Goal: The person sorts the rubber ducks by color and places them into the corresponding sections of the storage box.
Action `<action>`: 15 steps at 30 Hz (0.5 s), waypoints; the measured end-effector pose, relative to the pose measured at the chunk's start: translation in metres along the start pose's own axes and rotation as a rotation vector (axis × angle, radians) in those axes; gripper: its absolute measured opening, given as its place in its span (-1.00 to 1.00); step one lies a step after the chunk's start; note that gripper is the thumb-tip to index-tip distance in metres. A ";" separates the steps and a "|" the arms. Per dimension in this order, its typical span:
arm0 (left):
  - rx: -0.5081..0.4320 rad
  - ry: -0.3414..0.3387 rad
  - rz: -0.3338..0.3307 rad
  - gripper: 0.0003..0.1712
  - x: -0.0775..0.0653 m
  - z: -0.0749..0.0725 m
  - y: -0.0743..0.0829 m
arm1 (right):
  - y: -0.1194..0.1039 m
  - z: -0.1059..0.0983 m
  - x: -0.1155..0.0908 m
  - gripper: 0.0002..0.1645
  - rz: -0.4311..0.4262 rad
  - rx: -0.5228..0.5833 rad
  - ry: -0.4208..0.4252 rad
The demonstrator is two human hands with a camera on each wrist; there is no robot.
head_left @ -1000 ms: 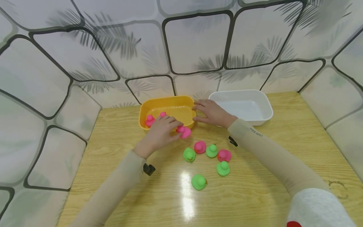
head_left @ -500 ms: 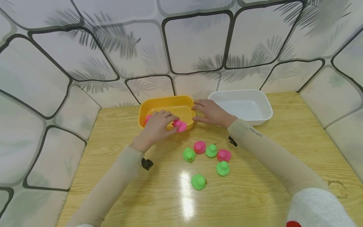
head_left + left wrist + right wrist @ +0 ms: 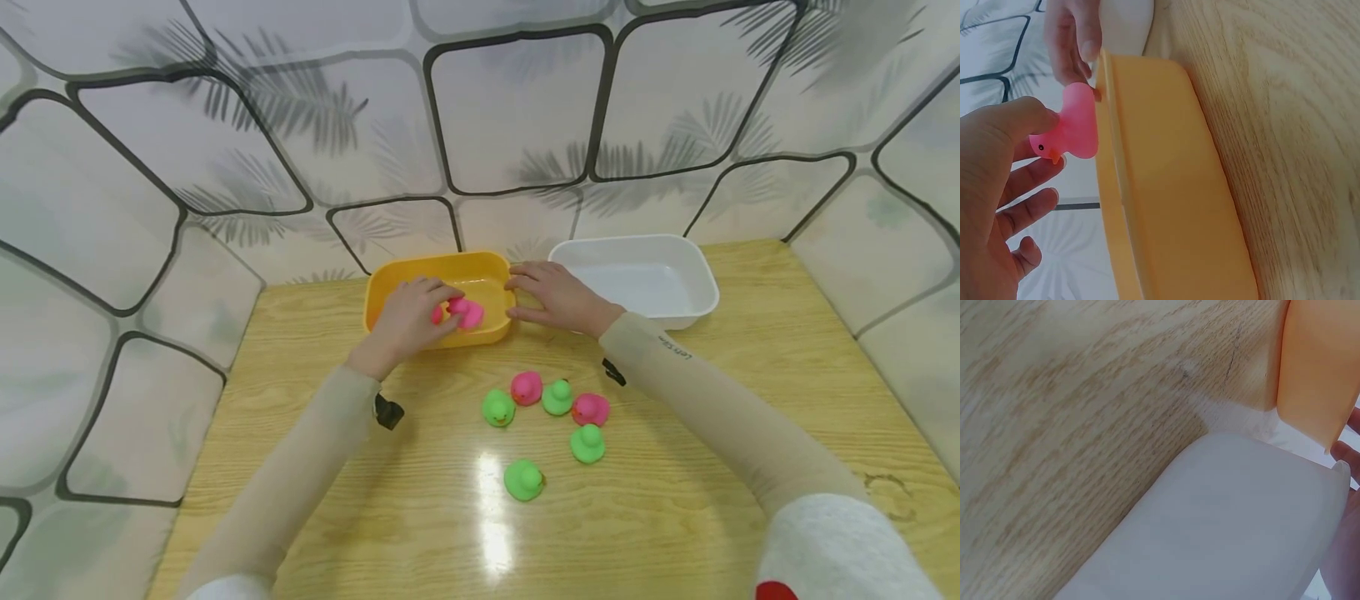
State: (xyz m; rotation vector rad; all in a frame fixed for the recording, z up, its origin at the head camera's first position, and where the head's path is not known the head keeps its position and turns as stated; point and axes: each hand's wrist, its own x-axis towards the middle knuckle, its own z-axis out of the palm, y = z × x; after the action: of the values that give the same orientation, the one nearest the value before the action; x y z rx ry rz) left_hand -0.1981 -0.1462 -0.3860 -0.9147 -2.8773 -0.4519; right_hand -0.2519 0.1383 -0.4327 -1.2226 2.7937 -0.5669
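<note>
In the head view my left hand is over the yellow tub. Its thumb and forefinger pinch a pink rubber duck. The left wrist view has that duck at rim height, the other fingers spread loosely. Behind the hand, a bit of another pink duck shows inside the tub; the hand hides the rest. My right hand touches the tub's right end with extended fingertips, its palm beside the white tub. In the right wrist view only some of its fingers appear at the edge.
Several green ducks and two pink ducks lie on the wooden table in front of the tubs. A patterned wall stands close behind both tubs.
My left hand has carried the pink duck from in front of the yellow tub, over its near rim, to above its inside. The right hand has stayed at the tub's end.
</note>
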 end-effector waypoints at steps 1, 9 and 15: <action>-0.004 -0.001 -0.005 -0.61 0.001 0.001 -0.002 | 0.000 0.000 0.000 -0.37 0.002 -0.001 -0.002; -0.007 -0.037 -0.070 -0.59 0.013 0.009 -0.013 | -0.004 -0.003 0.000 -0.37 0.005 0.011 -0.011; 0.041 -0.114 -0.138 -0.59 0.024 0.019 -0.019 | -0.004 -0.002 -0.001 -0.36 0.019 0.004 -0.021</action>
State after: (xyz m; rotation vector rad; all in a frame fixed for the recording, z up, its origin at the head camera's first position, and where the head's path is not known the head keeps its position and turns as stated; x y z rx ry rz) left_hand -0.2285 -0.1419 -0.4044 -0.7633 -3.0541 -0.3610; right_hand -0.2487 0.1375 -0.4294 -1.1932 2.7823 -0.5541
